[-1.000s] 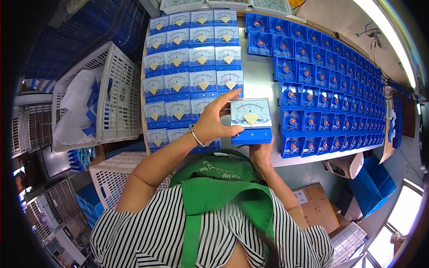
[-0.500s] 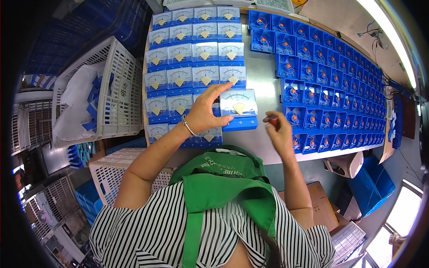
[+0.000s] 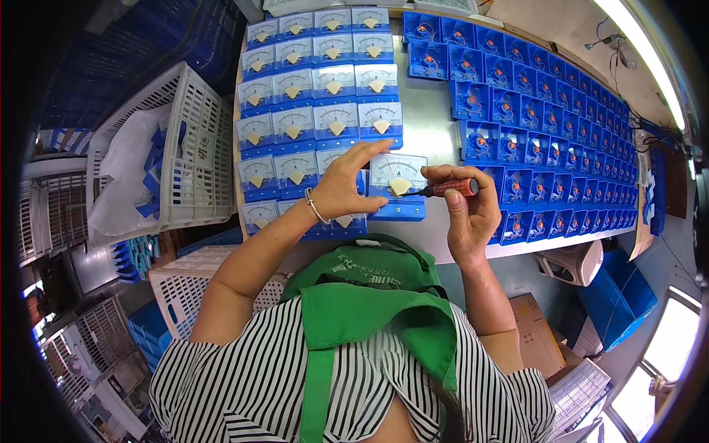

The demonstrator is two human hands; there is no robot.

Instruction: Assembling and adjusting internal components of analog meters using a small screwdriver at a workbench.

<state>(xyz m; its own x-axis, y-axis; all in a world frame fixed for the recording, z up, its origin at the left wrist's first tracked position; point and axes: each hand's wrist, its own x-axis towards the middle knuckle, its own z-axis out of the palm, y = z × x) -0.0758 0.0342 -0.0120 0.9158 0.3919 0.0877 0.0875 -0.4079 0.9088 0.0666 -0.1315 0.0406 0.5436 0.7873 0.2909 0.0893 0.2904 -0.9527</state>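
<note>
A long pale workbench [image 3: 428,133] carries two big fields: rows of finished white-faced panel meters [image 3: 317,81] on its left half, and ranks of open blue meter housings [image 3: 546,111] running off to the right. A white slatted crate [image 3: 185,148] stands just beside the bench on the left. At the near edge sits one panel meter [image 3: 397,186], a blue box with a white dial face, an arc scale and a cream wedge-shaped cover at its lower middle. The left hand [image 3: 346,186] steadies it, fingers spread and bent over its left edge. The right hand [image 3: 467,210] is closed around a small red-handled screwdriver [image 3: 447,189], whose tip meets the cream cover.
</note>
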